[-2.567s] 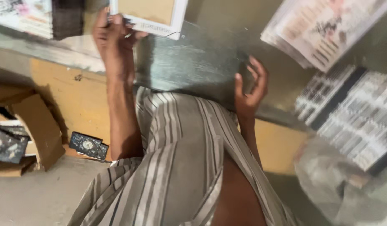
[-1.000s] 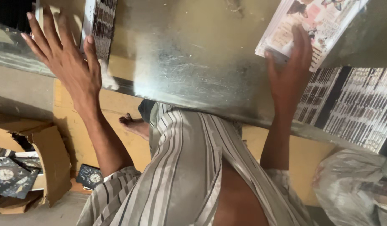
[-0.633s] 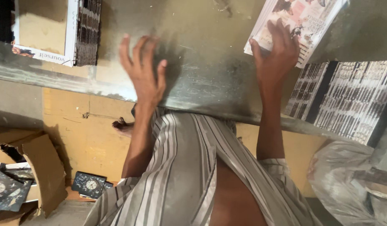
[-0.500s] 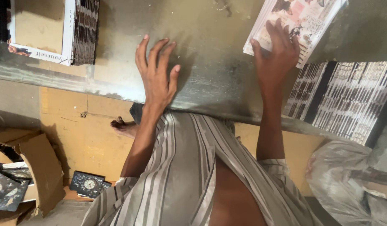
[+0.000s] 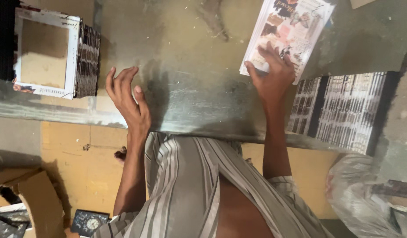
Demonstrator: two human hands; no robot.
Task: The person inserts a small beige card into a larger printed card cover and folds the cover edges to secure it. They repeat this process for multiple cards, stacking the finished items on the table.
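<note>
A grey metal table (image 5: pixel 190 88) filled the view. A stack of dark patterned booklets (image 5: pixel 344 110) lay just to the right of the right hand (image 5: pixel 271 79). That hand pressed flat, fingers spread, on the near corner of a pile of pale printed sheets (image 5: pixel 291 31). A white-framed board (image 5: pixel 44 53) sat well to the left of the left hand (image 5: pixel 128 99), which hovered open at the table's edge, fingers loosely curled, holding nothing.
</note>
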